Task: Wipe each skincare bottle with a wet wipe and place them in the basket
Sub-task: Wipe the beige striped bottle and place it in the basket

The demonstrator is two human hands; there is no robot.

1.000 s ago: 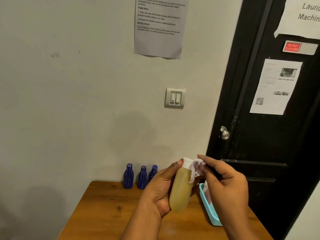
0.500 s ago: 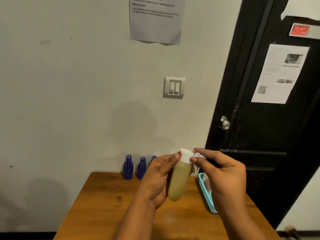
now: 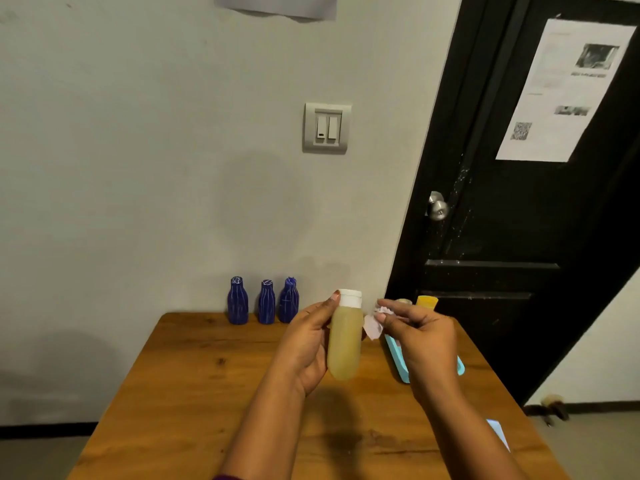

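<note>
- Here's the wooden worktop (image 3: 207, 393), warm brown with dark knots, its back edge up against the wall.
- Along that back edge, standing upright in a row: left blue bottle (image 3: 237, 301), middle blue bottle (image 3: 266, 303), right blue bottle (image 3: 289, 301), the last two just beside each other.
- Over on the right side sits a turquoise basket (image 3: 398, 362), with only its left wall and a corner showing.
- At the near right edge lies a flat blue-and-white packet (image 3: 498, 433), half hidden, so there's no telling what it is.

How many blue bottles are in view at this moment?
3, upright in a row at the far edge of the table: left blue bottle, middle blue bottle, right blue bottle. Others may be hidden.
</note>
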